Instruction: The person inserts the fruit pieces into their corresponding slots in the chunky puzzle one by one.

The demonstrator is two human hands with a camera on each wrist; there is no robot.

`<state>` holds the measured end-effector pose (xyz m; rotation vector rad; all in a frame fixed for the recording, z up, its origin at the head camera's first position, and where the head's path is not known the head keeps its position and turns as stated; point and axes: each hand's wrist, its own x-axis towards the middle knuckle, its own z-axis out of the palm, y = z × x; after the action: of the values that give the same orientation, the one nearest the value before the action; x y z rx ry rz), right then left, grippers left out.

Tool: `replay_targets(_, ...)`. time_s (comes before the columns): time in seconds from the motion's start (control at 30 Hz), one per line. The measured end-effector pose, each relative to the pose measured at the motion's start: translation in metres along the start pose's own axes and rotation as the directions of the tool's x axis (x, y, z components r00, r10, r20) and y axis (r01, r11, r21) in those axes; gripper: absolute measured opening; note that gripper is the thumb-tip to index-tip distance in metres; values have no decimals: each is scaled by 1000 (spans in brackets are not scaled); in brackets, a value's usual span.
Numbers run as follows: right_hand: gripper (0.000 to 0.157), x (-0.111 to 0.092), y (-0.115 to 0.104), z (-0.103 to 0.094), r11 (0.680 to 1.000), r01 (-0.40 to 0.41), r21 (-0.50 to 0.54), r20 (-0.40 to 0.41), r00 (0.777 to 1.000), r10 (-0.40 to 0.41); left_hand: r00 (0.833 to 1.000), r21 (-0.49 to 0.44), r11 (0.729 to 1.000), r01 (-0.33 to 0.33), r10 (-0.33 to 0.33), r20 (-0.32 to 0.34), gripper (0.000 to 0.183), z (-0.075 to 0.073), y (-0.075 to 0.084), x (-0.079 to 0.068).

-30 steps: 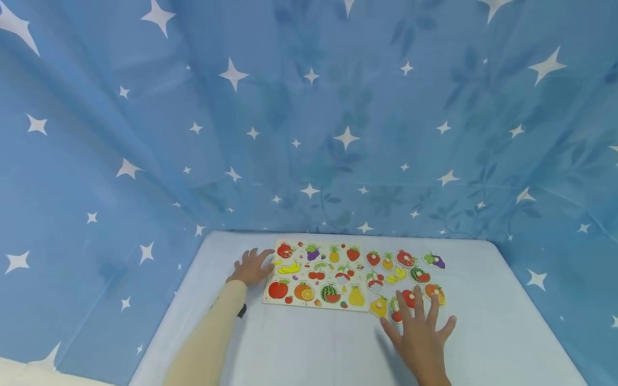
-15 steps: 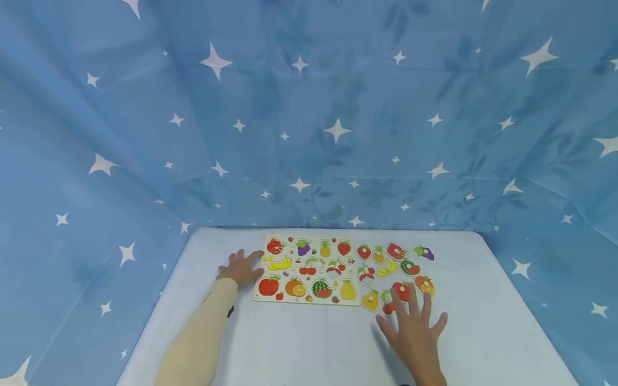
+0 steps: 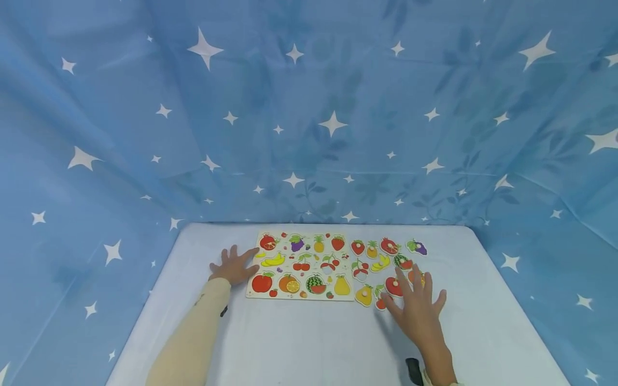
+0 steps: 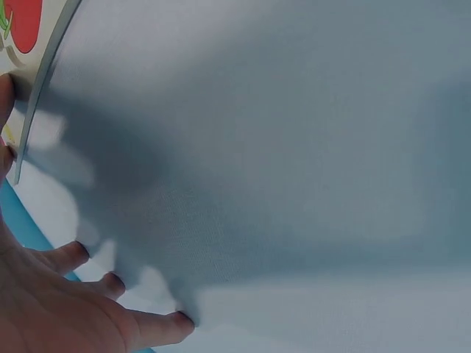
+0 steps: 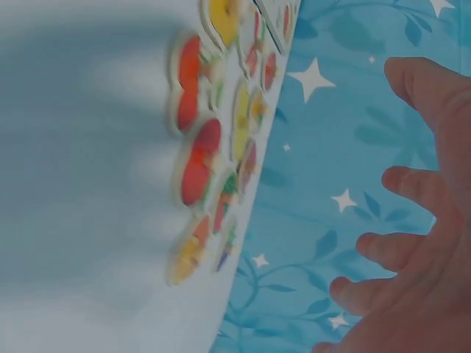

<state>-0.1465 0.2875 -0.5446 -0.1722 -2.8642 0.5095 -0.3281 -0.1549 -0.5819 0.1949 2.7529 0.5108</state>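
A pale fruit puzzle board (image 3: 287, 296) lies flat, with colourful fruit pictures in rows. My left hand (image 3: 234, 266) is at its left edge, thumb and index finger at the board, other fingers spread; the left wrist view shows the board's corner (image 4: 48, 33) by two fingertips. Right of the board lie loose knobbed fruit pieces, including a pear (image 3: 364, 295), an apple (image 3: 393, 288), bananas (image 3: 380, 263) and grapes (image 3: 417, 247). My right hand (image 3: 419, 311) hovers over the nearest ones, fingers spread, holding nothing. Its fingers partly hide an orange piece (image 3: 422, 279).
The white table (image 3: 289, 343) has a straight back edge with rounded corners. Blue star-patterned cloth (image 3: 270, 134) hangs behind it and along both sides. The loose pieces lie close together beside the board's right edge.
The head view has shifted, so board and pieces appear further left and higher. My right hand has moved slightly right relative to the pieces, from the apple towards the orange. My left hand stays by the board.
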Motion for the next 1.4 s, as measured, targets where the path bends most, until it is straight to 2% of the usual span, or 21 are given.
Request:
replay_targets(0.27, 72, 67, 13, -28, 989, 55, 134, 37, 997, -60, 1000, -6, 1000, 10, -10, -18, 68, -4, -2, -3)
replay_targets(0.43, 58, 106, 30, -27, 948, 22, 316, 61, 997, -43, 999, -3, 1000, 15, -15, -38, 68, -3, -1, -4)
replay_targets(0.57, 52, 132, 43, -17, 883, -92, 461, 123, 992, 39, 998, -7, 1000, 25, -25, -49, 68, -2, 0, -5)
replay_targets(0.67, 52, 145, 49, -6, 813, -200, 547, 189, 975, 113, 998, -11, 999, 40, -41, -53, 68, 3, -2, -2)
replay_targets(0.73, 51, 151, 53, 4, 769, -273, 578, 236, 958, 162, 997, -20, 999, 46, -48, -57, 68, 6, -3, -1)
replay_targets(0.8, 49, 154, 58, 15, 742, -340, 578, 281, 936, 211, 997, -21, 999, 49, -50, -57, 68, 9, -3, -2)
replay_targets(0.87, 47, 156, 62, 27, 730, -397, 557, 319, 913, 253, 997, -28, 998, 50, -51, -55, 67, 9, -1, -5)
replay_targets(0.97, 45, 157, 68, 41, 728, -455, 512, 364, 883, 296, 997, -44, 998, 48, -50, -55, 67, 9, 0, -8)
replay_targets(1.07, 45, 158, 71, 50, 747, -465, 474, 372, 875, 309, 997, -59, 997, 45, -48, -65, 66, 10, 0, -10)
replay_targets(1.1, 45, 159, 71, 51, 754, -463, 465, 374, 875, 307, 997, -58, 997, 46, -49, -65, 66, 10, 0, -10)
replay_targets(1.3, 40, 164, 71, 54, 823, -392, 412, 319, 908, 272, 997, -41, 998, 49, -51, -65, 67, 13, -1, -5)
replay_targets(1.4, 37, 167, 70, 57, 849, -381, 366, 296, 913, 283, 996, -41, 998, 47, -50, -71, 68, 14, 0, -1)
